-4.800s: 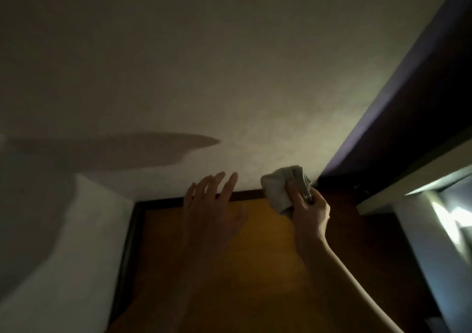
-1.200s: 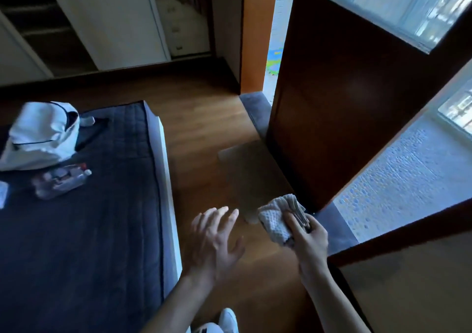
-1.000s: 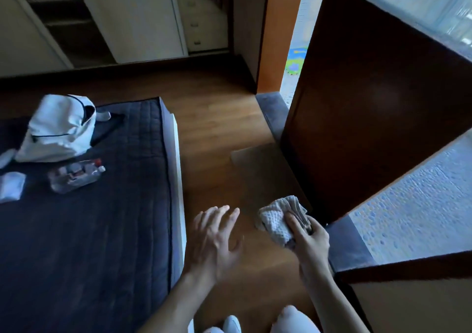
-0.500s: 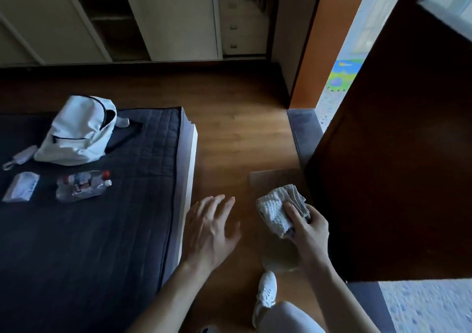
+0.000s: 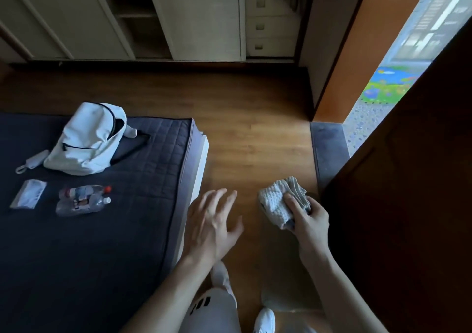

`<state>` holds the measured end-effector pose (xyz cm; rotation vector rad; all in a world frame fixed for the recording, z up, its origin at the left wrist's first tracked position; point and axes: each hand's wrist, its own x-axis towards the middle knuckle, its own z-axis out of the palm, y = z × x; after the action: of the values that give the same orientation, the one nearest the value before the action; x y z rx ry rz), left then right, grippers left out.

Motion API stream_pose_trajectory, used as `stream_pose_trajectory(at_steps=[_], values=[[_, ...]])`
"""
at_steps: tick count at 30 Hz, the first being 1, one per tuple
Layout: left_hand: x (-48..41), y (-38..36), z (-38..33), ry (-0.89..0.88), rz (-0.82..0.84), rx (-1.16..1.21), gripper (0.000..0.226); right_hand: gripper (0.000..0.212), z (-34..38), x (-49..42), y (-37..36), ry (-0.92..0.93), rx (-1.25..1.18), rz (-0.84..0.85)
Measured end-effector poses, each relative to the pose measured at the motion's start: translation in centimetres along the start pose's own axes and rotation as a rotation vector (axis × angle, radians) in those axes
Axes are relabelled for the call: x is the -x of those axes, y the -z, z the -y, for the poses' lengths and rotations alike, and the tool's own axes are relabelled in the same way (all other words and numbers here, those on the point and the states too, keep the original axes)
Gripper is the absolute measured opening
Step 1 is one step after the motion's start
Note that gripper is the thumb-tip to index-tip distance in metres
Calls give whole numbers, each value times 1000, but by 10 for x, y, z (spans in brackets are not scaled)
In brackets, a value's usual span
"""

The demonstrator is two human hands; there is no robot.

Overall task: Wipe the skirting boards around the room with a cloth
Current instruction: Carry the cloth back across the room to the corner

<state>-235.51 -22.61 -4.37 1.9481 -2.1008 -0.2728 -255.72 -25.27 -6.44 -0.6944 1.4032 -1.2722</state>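
Note:
My right hand point(image 5: 307, 220) grips a folded grey-white cloth point(image 5: 277, 201) in the air above the wooden floor, beside the dark door. My left hand point(image 5: 212, 224) hovers with its fingers spread and holds nothing, just right of the mattress edge. A dark skirting board point(image 5: 163, 65) runs along the foot of the wardrobe at the far side of the floor. Both hands are well away from it.
A dark mattress point(image 5: 84, 235) fills the left, with a white backpack point(image 5: 88, 140), plastic bottles point(image 5: 81, 200) and a small packet point(image 5: 28, 193) on it. The open dark door point(image 5: 408, 192) stands on the right, with a grey threshold point(image 5: 328, 143) and orange frame point(image 5: 362, 46). My legs and white shoes show below.
My view swung from the wall corner and its skirting down and left to the room floor and mattress. My right hand kept the cloth; my left hand stayed spread.

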Motion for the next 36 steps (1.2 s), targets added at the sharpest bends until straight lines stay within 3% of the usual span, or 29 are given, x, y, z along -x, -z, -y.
stream_pose_trajectory(at_steps=[12,19,36], values=[[-210,4,88,-2,39,2,63,18,37,-173,-134,17,-5,-21],[-329,17,146,-62,-47,-15,57,21,72,-262,-217,32,-17,-24],[-534,1,172,-19,-21,-15,56,17,109,-454,-289,11,24,8]])
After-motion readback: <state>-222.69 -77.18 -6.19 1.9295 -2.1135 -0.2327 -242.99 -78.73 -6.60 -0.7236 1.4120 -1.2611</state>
